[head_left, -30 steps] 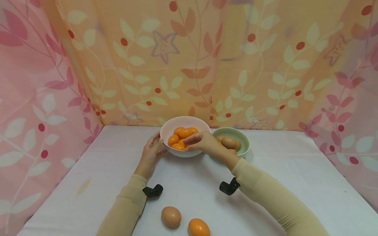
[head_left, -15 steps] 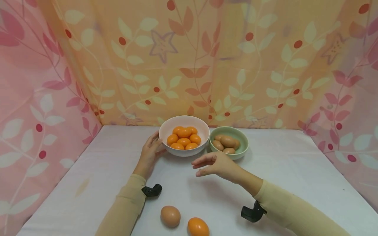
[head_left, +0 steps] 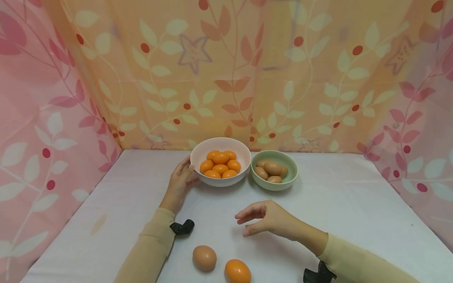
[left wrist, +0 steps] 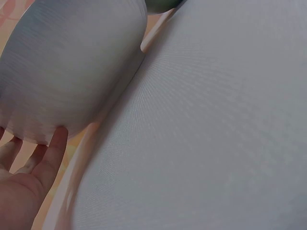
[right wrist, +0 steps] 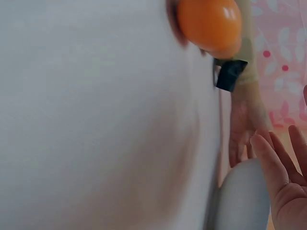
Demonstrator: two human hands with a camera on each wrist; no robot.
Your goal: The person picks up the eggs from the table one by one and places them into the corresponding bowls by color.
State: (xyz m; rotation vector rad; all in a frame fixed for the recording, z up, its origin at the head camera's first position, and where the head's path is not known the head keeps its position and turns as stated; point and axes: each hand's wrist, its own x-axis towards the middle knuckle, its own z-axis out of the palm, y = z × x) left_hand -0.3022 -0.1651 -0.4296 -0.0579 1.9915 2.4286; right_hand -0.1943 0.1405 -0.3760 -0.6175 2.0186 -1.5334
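My left hand (head_left: 178, 184) rests its fingertips on the outer left side of a white bowl (head_left: 221, 182); in the left wrist view its fingers (left wrist: 56, 151) lie fairly straight against the wall. Several glossy orange eggs (head_left: 220, 169) lie in that bowl. Over the table in front of the bowls, my right hand (head_left: 270, 220) holds nothing, its fingers loosely bent and thumb apart. Nearer to me, a brown egg (head_left: 204, 258) and a loose orange egg (head_left: 238, 271) lie on the white cloth. The right wrist view shows the orange egg (right wrist: 209, 21) at the top.
A smaller green bowl (head_left: 275, 187) with several brown eggs (head_left: 273, 168) stands to the right of the white bowl. Behind them hangs a floral curtain (head_left: 226, 78), with pink ones at both sides. A black wrist camera (head_left: 182, 227) sits on the left sleeve.
My right hand has left the orange eggs in the white bowl and drawn back toward me and rightward, holding nothing. The left hand has stayed at the bowl's side.
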